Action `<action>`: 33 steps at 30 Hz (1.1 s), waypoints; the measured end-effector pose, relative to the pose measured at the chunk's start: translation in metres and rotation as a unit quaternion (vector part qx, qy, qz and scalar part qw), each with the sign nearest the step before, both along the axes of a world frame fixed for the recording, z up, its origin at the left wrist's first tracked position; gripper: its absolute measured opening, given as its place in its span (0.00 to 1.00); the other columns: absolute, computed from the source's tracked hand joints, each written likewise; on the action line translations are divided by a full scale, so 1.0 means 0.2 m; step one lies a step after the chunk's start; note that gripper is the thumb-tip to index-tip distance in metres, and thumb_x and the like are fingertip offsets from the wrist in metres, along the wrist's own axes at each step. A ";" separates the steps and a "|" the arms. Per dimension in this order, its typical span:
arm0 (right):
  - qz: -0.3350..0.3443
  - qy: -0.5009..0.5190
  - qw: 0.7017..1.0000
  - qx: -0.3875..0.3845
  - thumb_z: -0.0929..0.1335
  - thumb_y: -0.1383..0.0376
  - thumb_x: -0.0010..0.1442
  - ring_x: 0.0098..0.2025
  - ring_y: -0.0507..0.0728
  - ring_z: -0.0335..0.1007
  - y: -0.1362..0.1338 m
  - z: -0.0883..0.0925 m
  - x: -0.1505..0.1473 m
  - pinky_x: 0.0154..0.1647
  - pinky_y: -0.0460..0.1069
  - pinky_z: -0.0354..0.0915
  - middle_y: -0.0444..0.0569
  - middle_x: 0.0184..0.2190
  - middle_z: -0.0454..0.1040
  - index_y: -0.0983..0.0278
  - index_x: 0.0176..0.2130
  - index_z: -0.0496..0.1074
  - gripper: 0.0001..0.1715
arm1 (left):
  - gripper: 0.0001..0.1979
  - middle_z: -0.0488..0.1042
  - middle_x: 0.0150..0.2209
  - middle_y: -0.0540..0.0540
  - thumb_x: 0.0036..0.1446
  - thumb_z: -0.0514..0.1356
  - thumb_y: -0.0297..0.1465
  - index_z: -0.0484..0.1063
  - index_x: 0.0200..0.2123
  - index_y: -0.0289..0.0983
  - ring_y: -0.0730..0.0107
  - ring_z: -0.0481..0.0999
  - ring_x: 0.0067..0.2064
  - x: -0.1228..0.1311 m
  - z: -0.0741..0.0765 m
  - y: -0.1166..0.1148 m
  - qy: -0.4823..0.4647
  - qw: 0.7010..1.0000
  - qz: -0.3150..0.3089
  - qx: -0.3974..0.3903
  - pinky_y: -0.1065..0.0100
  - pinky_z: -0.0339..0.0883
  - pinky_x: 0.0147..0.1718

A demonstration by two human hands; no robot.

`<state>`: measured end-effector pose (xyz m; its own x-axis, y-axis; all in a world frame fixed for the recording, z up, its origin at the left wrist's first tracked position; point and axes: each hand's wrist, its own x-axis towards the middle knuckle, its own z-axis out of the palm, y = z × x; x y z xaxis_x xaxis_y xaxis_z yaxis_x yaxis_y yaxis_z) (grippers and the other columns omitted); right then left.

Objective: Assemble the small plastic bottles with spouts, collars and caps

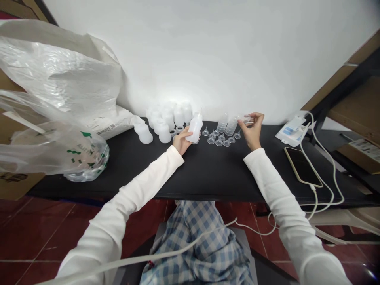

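Center of frame, we see left hand [181,142] wrapped round a white squeeze bottle [195,127], held upright w/ tip up, prob to keep it steady. Right hand [252,132] pinches narrow on a small clear plastic piece [246,118], exact type unclear. Clear funnel-shaped nozzles [219,138] sit clustered between the hands on black tabletop [208,174], likely spread there for easy reach. More white bottles [162,126] stand left of them, phone [301,166] on charging cable far right.
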<state>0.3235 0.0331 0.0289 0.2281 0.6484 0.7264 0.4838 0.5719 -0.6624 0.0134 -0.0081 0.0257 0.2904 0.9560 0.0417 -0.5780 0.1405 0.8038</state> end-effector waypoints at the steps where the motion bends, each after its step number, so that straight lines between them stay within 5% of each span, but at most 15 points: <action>1: -0.029 -0.015 0.999 0.012 0.74 0.47 0.56 0.45 0.56 0.72 -0.01 0.00 0.00 0.44 0.54 0.71 0.50 0.49 0.71 0.56 0.53 0.62 0.33 | 0.24 0.77 0.52 0.39 0.45 0.64 0.29 0.73 0.49 0.34 0.50 0.77 0.56 0.00 0.00 0.00 0.000 1.000 0.000 -0.001 0.53 0.72 0.54; 6: -0.102 -0.085 0.990 0.039 0.68 0.49 0.63 0.49 0.58 0.72 0.00 -0.01 -0.01 0.50 0.58 0.70 0.53 0.57 0.71 0.56 0.60 0.64 0.30 | 0.25 0.78 0.51 0.40 0.45 0.64 0.28 0.72 0.50 0.35 0.52 0.78 0.54 0.00 -0.02 0.01 0.005 1.000 -0.005 -0.002 0.53 0.72 0.54; 12: -0.068 -0.143 0.987 0.015 0.64 0.49 0.67 0.54 0.61 0.72 0.05 -0.06 0.00 0.54 0.60 0.69 0.58 0.63 0.69 0.57 0.66 0.60 0.33 | 0.25 0.79 0.49 0.41 0.46 0.64 0.29 0.73 0.51 0.36 0.54 0.79 0.51 0.01 -0.04 0.01 0.016 1.000 -0.017 0.000 0.53 0.72 0.53; 19: -0.081 -0.212 0.974 -0.025 0.63 0.49 0.68 0.52 0.64 0.73 0.06 -0.09 -0.01 0.57 0.63 0.66 0.59 0.52 0.76 0.62 0.59 0.66 0.28 | 0.27 0.78 0.50 0.40 0.44 0.65 0.31 0.73 0.51 0.37 0.50 0.77 0.55 0.01 -0.05 0.02 0.050 0.998 -0.019 0.021 0.51 0.69 0.57; 24: -0.143 -0.258 0.955 0.015 0.56 0.50 0.72 0.61 0.66 0.67 -0.02 -0.03 -0.07 0.61 0.65 0.62 0.61 0.58 0.71 0.62 0.57 0.69 0.28 | 0.31 0.73 0.59 0.43 0.38 0.70 0.29 0.74 0.51 0.41 0.48 0.67 0.65 0.02 -0.08 0.02 0.183 0.963 0.078 0.183 0.50 0.55 0.67; 26: -0.113 -0.262 0.958 0.023 0.53 0.50 0.73 0.59 0.64 0.69 -0.07 0.00 -0.12 0.61 0.63 0.63 0.59 0.55 0.73 0.61 0.60 0.68 0.30 | 0.31 0.73 0.58 0.42 0.39 0.69 0.26 0.75 0.51 0.42 0.48 0.66 0.65 0.01 -0.08 0.02 0.272 0.915 0.099 0.282 0.50 0.51 0.69; 29: 0.037 -0.291 0.956 0.001 0.49 0.49 0.74 0.53 0.61 0.73 -0.13 0.02 -0.22 0.57 0.59 0.66 0.56 0.49 0.76 0.60 0.60 0.68 0.33 | 0.29 0.75 0.56 0.42 0.42 0.64 0.22 0.77 0.51 0.43 0.48 0.68 0.62 0.00 -0.08 0.00 0.357 0.848 0.093 0.382 0.48 0.50 0.68; 33: 0.157 -0.372 0.912 -0.065 0.52 0.44 0.72 0.49 0.63 0.75 -0.17 -0.01 -0.33 0.54 0.59 0.68 0.55 0.48 0.79 0.61 0.55 0.72 0.34 | 0.29 0.75 0.56 0.43 0.43 0.62 0.19 0.78 0.50 0.45 0.48 0.67 0.62 0.00 -0.09 0.00 0.386 0.826 0.094 0.400 0.47 0.50 0.68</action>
